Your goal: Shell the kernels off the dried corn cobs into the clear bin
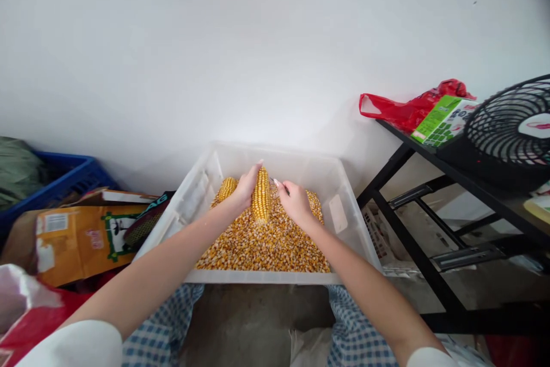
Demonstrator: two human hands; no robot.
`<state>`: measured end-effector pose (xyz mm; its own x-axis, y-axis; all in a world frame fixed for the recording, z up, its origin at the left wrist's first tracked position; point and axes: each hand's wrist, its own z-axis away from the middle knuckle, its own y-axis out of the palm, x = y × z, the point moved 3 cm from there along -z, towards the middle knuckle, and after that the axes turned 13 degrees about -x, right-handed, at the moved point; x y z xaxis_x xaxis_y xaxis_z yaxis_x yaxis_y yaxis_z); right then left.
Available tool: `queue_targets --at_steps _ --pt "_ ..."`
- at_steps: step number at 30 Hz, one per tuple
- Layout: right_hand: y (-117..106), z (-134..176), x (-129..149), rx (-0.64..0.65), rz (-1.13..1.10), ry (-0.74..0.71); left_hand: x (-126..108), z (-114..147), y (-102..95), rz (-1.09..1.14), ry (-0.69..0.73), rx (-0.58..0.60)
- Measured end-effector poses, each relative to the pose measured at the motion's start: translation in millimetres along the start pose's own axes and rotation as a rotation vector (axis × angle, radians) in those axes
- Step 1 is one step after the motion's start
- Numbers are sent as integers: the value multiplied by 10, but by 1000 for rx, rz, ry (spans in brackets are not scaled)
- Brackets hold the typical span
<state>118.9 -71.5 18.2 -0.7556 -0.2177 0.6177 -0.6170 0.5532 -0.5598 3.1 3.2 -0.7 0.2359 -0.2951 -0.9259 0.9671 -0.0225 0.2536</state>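
Clear plastic bin (344,195), bottom covered in loose kernels (266,247). Left hand (246,188) clasped round an upright corn cob (261,195) standing in the kernels; right hand (295,202) curled just beside it, grip unclear. Second cob (227,187) behind the left hand. Left: blue crate (77,175), cardboard box (77,241). Right: black shelf (433,152) bearing fan (511,132), red bag (408,109).

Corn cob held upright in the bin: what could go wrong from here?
1. The right hand seems to press a thin tool toward the corn cob near the left hand; a slip could jab the fingers.
2. The clear bin rests on the knees, its front edge overhanging; it might tip and spill the loose kernels.
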Motion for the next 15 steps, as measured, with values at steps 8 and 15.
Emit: queue_targets --at_steps 8,15 --pt "-117 -76 -32 103 -92 6 -31 60 44 59 -102 131" --pt "-135 -71 0 92 -89 11 -29 17 30 8 -49 140"
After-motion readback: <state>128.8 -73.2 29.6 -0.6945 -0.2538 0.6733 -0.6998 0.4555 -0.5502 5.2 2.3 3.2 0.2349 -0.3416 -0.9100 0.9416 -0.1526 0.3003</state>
